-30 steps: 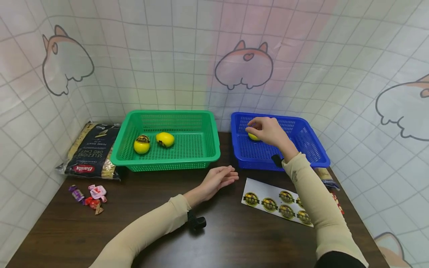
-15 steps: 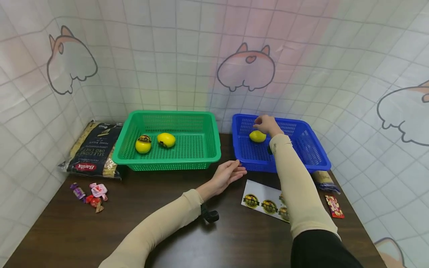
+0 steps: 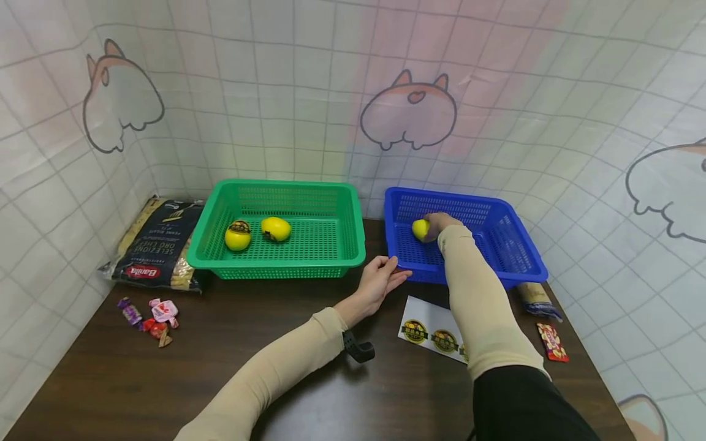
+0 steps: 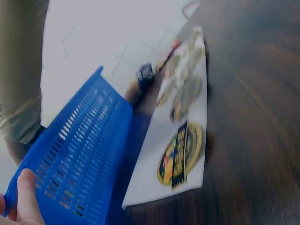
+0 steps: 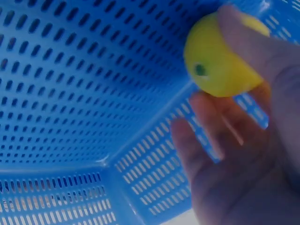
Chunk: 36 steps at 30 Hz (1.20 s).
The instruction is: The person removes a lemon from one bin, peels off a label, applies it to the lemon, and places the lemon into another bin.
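In the head view, my right hand point(image 3: 440, 223) reaches into the blue plastic basket point(image 3: 504, 278) and holds a yellow lemon point(image 3: 420, 229). Close up in the right wrist view, the thumb lies over the lemon point(image 5: 220, 65) and the fingers curl below it. The lemon is low in the basket, near its wall. My left hand point(image 3: 377, 283) pinches the blue basket's rim at the near left corner. One finger lies along the outer wall of the basket point(image 4: 84, 154) in the left wrist view, with another fingertip across the rim.
A green basket point(image 3: 276, 263) with two stickered lemons point(image 3: 276, 228) stands to the left. A label sheet point(image 3: 427, 306) lies before the blue basket. Pasta bag point(image 3: 157, 245) and wrapped candies point(image 3: 162, 311) lie left; a red packet point(image 3: 551, 342) and a partly hidden bag point(image 3: 537, 300) lie right.
My right hand has lowered into the blue basket and taken hold of the lemon. My left hand has moved right and up to the basket's near left corner.
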Tool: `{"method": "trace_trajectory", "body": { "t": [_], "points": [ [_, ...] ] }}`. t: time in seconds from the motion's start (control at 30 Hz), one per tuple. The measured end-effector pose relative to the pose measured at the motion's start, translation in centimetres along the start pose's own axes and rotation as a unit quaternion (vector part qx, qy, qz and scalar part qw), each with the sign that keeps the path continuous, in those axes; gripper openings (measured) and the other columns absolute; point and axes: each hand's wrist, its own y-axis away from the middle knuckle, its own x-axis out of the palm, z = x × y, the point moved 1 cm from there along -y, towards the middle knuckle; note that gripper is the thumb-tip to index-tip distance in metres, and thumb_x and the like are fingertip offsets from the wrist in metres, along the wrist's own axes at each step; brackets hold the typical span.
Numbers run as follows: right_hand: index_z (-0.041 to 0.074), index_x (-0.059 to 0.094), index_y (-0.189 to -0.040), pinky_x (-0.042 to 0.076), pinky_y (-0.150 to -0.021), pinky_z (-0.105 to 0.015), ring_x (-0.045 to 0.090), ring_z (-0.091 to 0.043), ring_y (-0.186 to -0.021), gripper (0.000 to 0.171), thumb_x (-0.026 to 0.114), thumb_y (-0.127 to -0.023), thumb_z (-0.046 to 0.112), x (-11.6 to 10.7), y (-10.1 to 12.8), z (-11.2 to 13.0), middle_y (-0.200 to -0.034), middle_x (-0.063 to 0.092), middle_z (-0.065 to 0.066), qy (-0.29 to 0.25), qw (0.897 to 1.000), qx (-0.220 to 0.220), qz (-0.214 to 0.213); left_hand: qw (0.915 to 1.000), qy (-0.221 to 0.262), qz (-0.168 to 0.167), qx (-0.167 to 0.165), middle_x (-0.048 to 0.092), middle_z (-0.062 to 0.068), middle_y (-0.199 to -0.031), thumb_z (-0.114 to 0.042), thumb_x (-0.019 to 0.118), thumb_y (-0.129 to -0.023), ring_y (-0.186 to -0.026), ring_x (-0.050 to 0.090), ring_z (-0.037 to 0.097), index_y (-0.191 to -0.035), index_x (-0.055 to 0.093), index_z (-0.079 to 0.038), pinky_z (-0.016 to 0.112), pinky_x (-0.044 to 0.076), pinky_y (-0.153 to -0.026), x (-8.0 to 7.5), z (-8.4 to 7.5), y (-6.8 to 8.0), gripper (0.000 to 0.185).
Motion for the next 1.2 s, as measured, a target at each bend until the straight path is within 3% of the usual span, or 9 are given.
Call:
{"method": "trace_trajectory", "body": {
  "t": [0.17,0.4,0.57,0.73,0.9,1.1,1.2],
  "points": [
    [0.010,0.038,-0.152,0.042,-0.109,-0.062,0.051,-0.037,-0.121,0.071,0.071,-0.091,0.028,0.5,-0.2,0.1,-0.144,0.052,-0.020,0.010,1.000,-0.011,0.012,0.9999,0.005,-0.013,0.008,0.068,0.021,-0.118,-0.020,0.051,-0.105,-0.098,0.074,0.017,-0.109,0.051,-0.007,0.027,0.059,-0.092,0.3,0.1,0.1,0.013],
    [0.008,0.045,-0.147,0.048,-0.101,-0.054,0.054,-0.032,-0.109,0.067,0.072,-0.091,0.031,0.1,0.1,0.4,-0.133,0.059,-0.018,0.039,0.998,-0.051,0.011,0.9998,-0.001,-0.019,0.006,0.067,0.024,-0.120,-0.018,0.050,-0.105,-0.101,0.074,0.020,-0.106,0.050,-0.008,0.027,0.059,-0.092,0.4,0.1,0.1,0.010],
    [0.006,0.043,-0.148,0.050,-0.099,-0.052,0.056,-0.032,-0.107,0.069,0.071,-0.090,0.032,-1.4,1.6,1.3,-0.131,0.060,-0.019,0.048,0.994,-0.100,-0.021,0.9997,-0.006,-0.023,0.004,0.067,0.023,-0.119,-0.018,0.050,-0.105,-0.103,0.073,0.022,-0.107,0.050,-0.007,0.027,0.059,-0.092,0.5,0.0,0.3,0.011],
    [0.008,0.041,-0.148,0.051,-0.099,-0.053,0.058,-0.034,-0.108,0.071,0.072,-0.089,0.031,-3.3,4.3,2.6,-0.132,0.060,-0.020,0.050,0.986,-0.142,-0.075,0.9995,-0.008,-0.028,0.011,0.067,0.025,-0.121,-0.018,0.050,-0.105,-0.102,0.074,0.021,-0.110,0.051,-0.005,0.028,0.059,-0.092,0.6,0.0,0.3,0.014],
    [0.007,0.041,-0.147,0.052,-0.099,-0.054,0.058,-0.034,-0.108,0.069,0.072,-0.090,0.028,-3.9,8.0,3.9,-0.133,0.059,-0.020,0.030,0.972,-0.197,-0.126,0.9996,-0.004,-0.025,0.016,0.068,0.024,-0.120,-0.018,0.051,-0.105,-0.100,0.074,0.020,-0.110,0.052,-0.005,0.027,0.060,-0.091,0.5,0.1,0.1,0.015],
    [0.006,0.040,-0.149,0.055,-0.095,-0.052,0.062,-0.035,-0.108,0.073,0.074,-0.089,0.029,-1.4,13.4,5.2,-0.137,0.057,-0.022,0.001,0.949,-0.254,-0.188,0.9992,-0.026,-0.016,0.024,0.072,0.020,-0.114,-0.019,0.053,-0.104,-0.100,0.074,0.019,-0.111,0.053,-0.003,0.028,0.060,-0.091,0.0,0.4,-0.1,0.018],
    [0.007,0.042,-0.148,0.057,-0.091,-0.050,0.064,-0.034,-0.106,0.073,0.075,-0.087,0.029,0.3,15.7,5.8,-0.134,0.058,-0.022,-0.022,0.935,-0.278,-0.219,0.9980,-0.045,-0.013,0.044,0.071,0.020,-0.116,-0.020,0.055,-0.103,-0.102,0.074,0.019,-0.115,0.054,-0.001,0.030,0.059,-0.094,-0.4,0.5,-0.1,0.023]
  ]
}}
